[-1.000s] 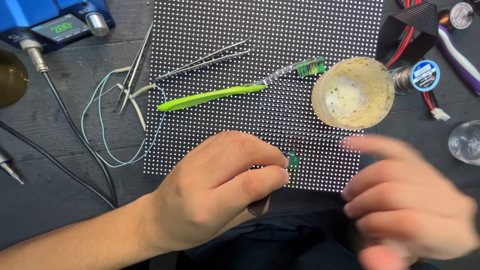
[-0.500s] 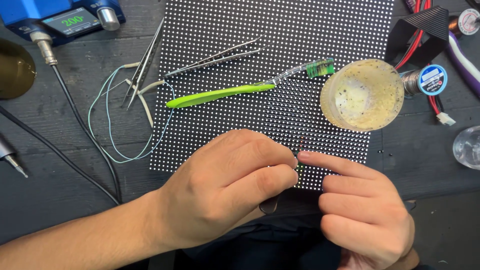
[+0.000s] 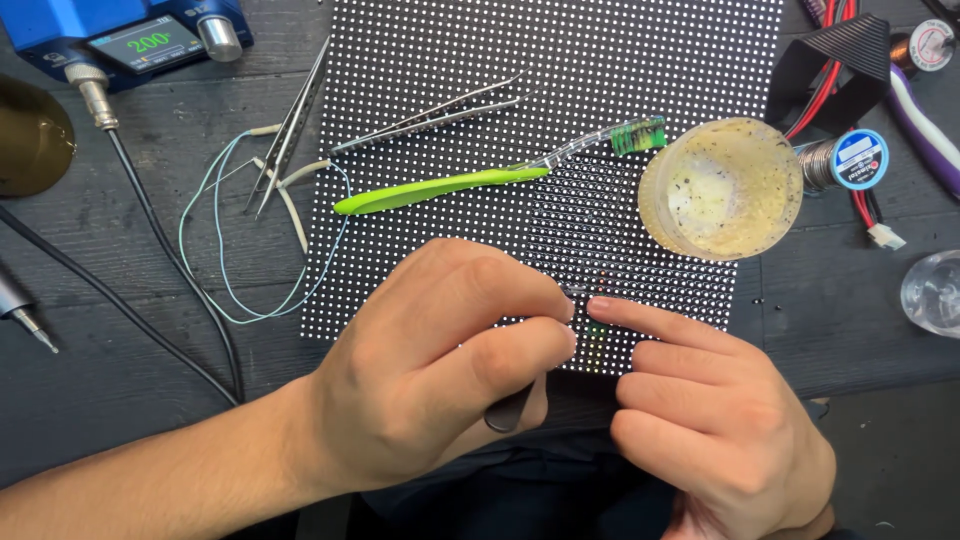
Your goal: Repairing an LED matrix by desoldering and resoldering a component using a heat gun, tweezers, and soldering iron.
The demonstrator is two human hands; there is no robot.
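Note:
A black LED panel (image 3: 560, 60) dotted with small white points lies flat on the dark bench. My left hand (image 3: 430, 370) rests on its near edge, pinched around a dark-handled tool (image 3: 510, 408) whose fine tip touches the panel. My right hand (image 3: 710, 420) is just to the right and holds nothing. Its index finger stretches out to the panel beside the tool tip, the other fingers curled. A few dots near that spot glow red and green.
On the panel lie a green toothbrush (image 3: 440, 187), steel tweezers (image 3: 430, 117) and a yellowish round jar (image 3: 720, 190). More tweezers (image 3: 290, 125) and a thin wire loop (image 3: 215, 270) sit left. A blue soldering station (image 3: 120, 35), solder spool (image 3: 850, 160) and cables ring the bench.
My right hand came in from the right, spread and blurred, and now sets its index finger on the panel beside the tool tip. The left hand stayed put.

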